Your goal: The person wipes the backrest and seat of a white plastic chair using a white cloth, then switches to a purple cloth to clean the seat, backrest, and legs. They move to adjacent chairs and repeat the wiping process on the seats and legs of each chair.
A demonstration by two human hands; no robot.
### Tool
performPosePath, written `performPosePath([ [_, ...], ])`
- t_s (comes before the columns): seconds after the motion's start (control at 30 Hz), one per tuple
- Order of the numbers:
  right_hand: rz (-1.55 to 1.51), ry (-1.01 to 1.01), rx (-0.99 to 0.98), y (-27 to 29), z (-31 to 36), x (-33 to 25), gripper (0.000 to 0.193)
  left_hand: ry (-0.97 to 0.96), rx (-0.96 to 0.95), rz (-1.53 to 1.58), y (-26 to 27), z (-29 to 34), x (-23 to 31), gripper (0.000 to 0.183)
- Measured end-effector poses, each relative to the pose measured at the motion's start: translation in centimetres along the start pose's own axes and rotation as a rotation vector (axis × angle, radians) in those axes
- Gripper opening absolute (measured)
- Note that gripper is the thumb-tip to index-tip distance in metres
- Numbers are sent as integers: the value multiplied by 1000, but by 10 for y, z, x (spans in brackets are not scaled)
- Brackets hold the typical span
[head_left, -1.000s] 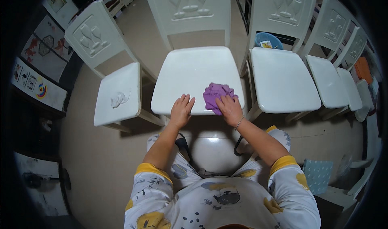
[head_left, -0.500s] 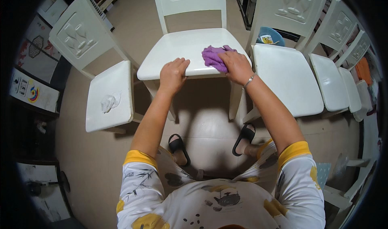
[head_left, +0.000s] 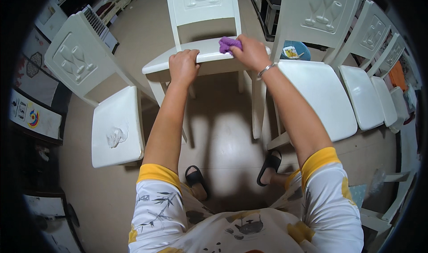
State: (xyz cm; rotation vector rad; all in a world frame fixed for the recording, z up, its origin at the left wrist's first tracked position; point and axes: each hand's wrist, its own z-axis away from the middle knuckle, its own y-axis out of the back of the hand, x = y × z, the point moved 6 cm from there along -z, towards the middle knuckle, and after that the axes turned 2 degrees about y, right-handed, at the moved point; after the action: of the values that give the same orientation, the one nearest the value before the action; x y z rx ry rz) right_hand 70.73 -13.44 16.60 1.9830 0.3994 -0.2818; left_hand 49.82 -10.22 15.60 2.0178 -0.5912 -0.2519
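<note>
A white wooden chair (head_left: 176, 61) with a carved backrest stands ahead of me and looks tipped back, its front edge raised and the apron below showing. My left hand (head_left: 183, 67) is curled over the front edge, left of the middle. My right hand (head_left: 253, 52) is closed on a bunched purple cloth (head_left: 228, 44), which lies against the front edge of the seat near the right corner. A bracelet sits on my right wrist. The undersides of the fingers are hidden on both hands.
To the left, another white chair (head_left: 102, 114) carries a crumpled white wad (head_left: 116, 137). Several more white chairs line the right, the nearest (head_left: 314, 92) close to my right arm. Behind it a blue basin (head_left: 299, 52) stands on the floor. My feet in black sandals (head_left: 196, 181) are below.
The middle chair's front edge has risen, so its seat looks narrower and its apron shows. Both hands moved farther away with it. The cloth is more bunched; the view has shifted slightly.
</note>
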Motion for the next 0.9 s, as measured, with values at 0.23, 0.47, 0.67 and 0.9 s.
performPosePath([
  [0.23, 16, 345, 519, -38, 46, -103, 45, -81, 50, 90, 0, -3, -8, 19],
  [0.47, 83, 443, 490, 21, 73, 13, 54, -121, 110, 115, 3, 8, -3, 36],
  [0.67, -475, -345, 685, 11, 108, 93, 36, -50, 59, 94, 0, 3, -8, 33],
  [0.9, -213, -45, 564, -67, 123, 70, 44, -74, 96, 107, -3, -11, -6, 32],
])
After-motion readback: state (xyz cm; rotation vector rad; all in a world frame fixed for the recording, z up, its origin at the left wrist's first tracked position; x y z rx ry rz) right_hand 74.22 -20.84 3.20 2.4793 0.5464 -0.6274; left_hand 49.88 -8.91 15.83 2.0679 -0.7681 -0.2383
